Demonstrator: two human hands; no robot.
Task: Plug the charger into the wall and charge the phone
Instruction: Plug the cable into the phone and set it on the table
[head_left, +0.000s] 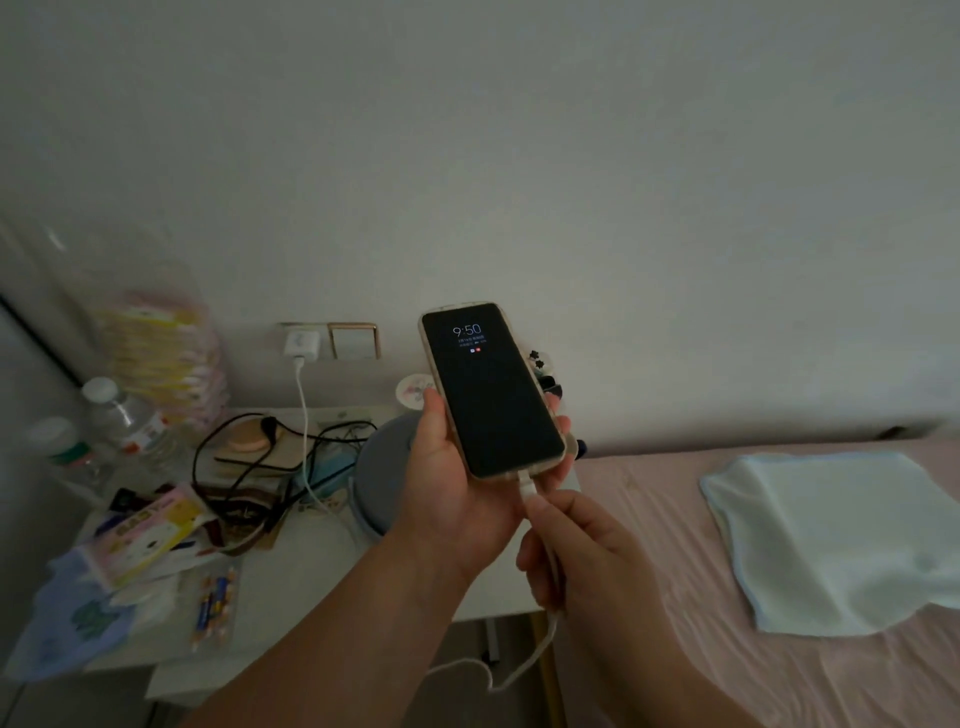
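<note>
A phone (491, 389) with a dark lit screen reading 9:50 is held upright in my left hand (447, 488), above the bedside table's right end. My right hand (582, 551) pinches the white cable connector (527, 486), which sits in the phone's bottom port. The white cable (304, 431) hangs from a white charger (300, 343) that sits in the wall socket, crosses the table, and loops below my right hand.
The white bedside table (311, 566) carries water bottles (130, 426), packets, black cords, batteries and a grey round container (382, 467). A wall switch (356, 340) is beside the socket. To the right lies a pink bed (779, 675) with a folded pale cloth (831, 540).
</note>
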